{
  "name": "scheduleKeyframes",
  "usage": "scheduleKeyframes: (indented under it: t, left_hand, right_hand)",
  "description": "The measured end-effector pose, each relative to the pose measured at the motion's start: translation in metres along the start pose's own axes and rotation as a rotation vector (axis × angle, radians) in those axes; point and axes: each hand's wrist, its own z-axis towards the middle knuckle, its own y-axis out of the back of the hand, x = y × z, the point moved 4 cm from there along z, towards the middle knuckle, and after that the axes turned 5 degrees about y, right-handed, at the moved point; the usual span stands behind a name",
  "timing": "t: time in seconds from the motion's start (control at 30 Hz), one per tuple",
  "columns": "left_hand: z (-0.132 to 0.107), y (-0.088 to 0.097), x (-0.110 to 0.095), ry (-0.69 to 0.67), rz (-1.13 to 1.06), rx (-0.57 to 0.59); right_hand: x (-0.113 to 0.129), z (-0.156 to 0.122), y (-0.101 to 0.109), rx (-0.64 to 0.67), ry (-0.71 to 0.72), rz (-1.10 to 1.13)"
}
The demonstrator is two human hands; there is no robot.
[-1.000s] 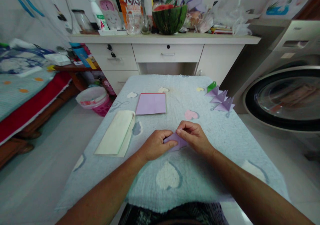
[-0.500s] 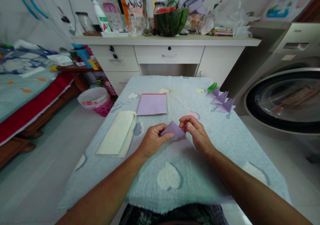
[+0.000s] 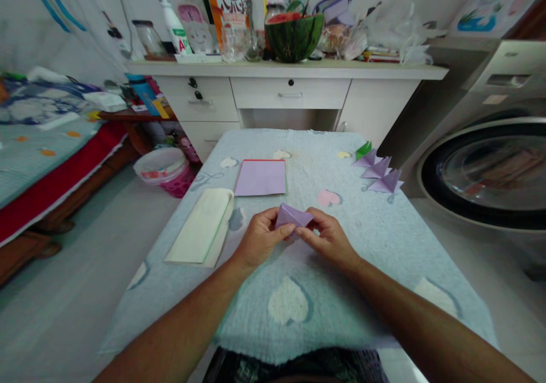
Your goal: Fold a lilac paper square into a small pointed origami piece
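Observation:
Between my two hands a piece of folded purple paper (image 3: 293,216) is held just above the table, its folds raised into a peak. My left hand (image 3: 265,234) pinches its left side, thumb in front and fingers behind. On the right side my right hand (image 3: 331,236) grips it too, with the two thumb tips close together at the lower edge. Beyond my hands lies a stack of square paper (image 3: 261,178), purple on top with a red edge showing. Folded purple paper pieces (image 3: 386,180) and a green one (image 3: 363,149) sit at the far right.
A folded cream cloth or paper (image 3: 200,228) lies left of my hands on the blue heart-patterned tablecloth (image 3: 341,309). Behind the table stands a white cabinet (image 3: 290,93) bearing a cut watermelon (image 3: 294,37). A washing machine (image 3: 490,161) is at right, a pink bin (image 3: 164,171) at left.
My right hand has closed in from the right and now grips the paper's right side. The paper has tilted, and its peak has shifted left.

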Motion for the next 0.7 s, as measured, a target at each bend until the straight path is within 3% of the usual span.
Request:
scheduleKeyframes:
  t: [0.47, 0.6, 0.7]
  left_hand:
    - [0.0023, 0.0031, 0.0045, 0.030, 0.181, 0.084]
    - [0.0001, 0.0060, 0.0004, -0.035, 0.254, 0.037]
    - [-0.0007, 0.0084, -0.0005, -0.067, 0.248, -0.014]
  right_hand:
    - [-0.0058, -0.0010, 0.0018, 0.027, -0.074, 0.072]
    - [-0.0033, -0.0007, -0.0005, 0.047, -0.080, 0.111]
    - [-0.0004, 0.0000, 0.0014, -0.040, -0.051, 0.150]
